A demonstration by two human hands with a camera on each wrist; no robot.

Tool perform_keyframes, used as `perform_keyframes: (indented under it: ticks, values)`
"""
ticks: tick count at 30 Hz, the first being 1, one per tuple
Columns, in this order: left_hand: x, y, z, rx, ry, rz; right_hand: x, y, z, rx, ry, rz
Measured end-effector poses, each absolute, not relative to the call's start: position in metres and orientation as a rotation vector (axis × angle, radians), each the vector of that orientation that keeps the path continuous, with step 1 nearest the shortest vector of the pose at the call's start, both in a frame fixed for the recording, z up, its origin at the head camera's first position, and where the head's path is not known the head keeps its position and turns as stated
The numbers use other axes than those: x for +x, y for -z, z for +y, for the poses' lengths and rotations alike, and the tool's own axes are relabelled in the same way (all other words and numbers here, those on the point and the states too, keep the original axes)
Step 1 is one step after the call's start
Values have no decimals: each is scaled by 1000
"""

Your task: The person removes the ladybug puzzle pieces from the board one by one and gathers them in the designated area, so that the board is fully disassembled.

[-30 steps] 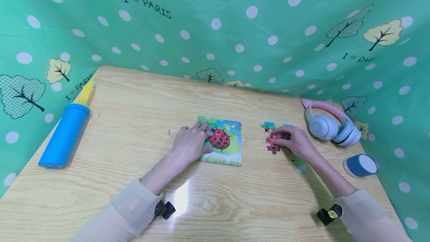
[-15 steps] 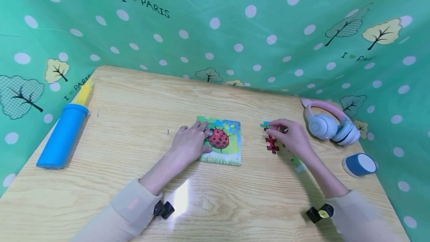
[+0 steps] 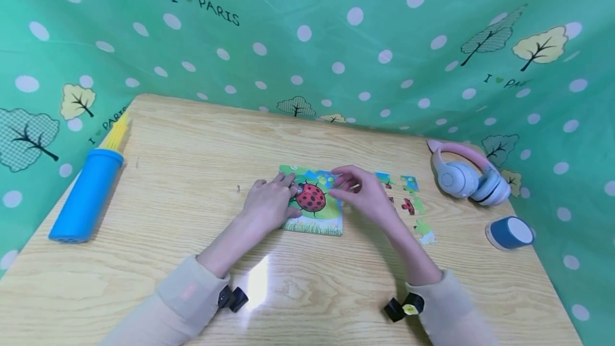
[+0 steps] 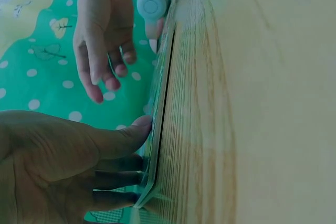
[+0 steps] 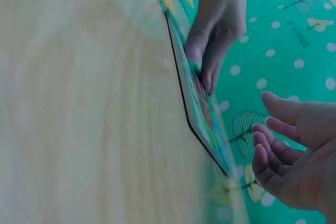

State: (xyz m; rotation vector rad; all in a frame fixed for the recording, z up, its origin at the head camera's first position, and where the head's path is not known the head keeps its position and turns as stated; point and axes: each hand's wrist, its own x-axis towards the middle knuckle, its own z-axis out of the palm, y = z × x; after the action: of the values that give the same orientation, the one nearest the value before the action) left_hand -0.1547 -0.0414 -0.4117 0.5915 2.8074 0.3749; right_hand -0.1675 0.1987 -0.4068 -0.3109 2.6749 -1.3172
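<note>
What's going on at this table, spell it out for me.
A person's left-hand grip rests on a ladybug puzzle board lying on the wooden table. Their right-hand grip hovers near the board's right edge, holding nothing visible. Loose jigsaw pieces lie to the right of the board, with cat-ear headphones farther right.

pump [image 3: 88,196] left of board [image 3: 313,211] | puzzle pieces [image 3: 408,206] right of board | headphones [image 3: 457,178] right of pieces, behind speaker [image 3: 508,233]
</note>
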Motion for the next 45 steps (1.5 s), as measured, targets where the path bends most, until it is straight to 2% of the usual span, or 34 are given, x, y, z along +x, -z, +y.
perform_keyframes:
  ticks: [15, 27, 45]
  values:
    - [-157, 411, -43, 630, -337, 2803, -149, 423, 168, -430, 1194, 2538]
    - [-160, 411, -56, 753, -347, 2721, -142, 422, 163, -437, 1066, 2626]
    - [-157, 407, -57, 742, -307, 2694, -139, 423, 159, -433, 1000, 2648]
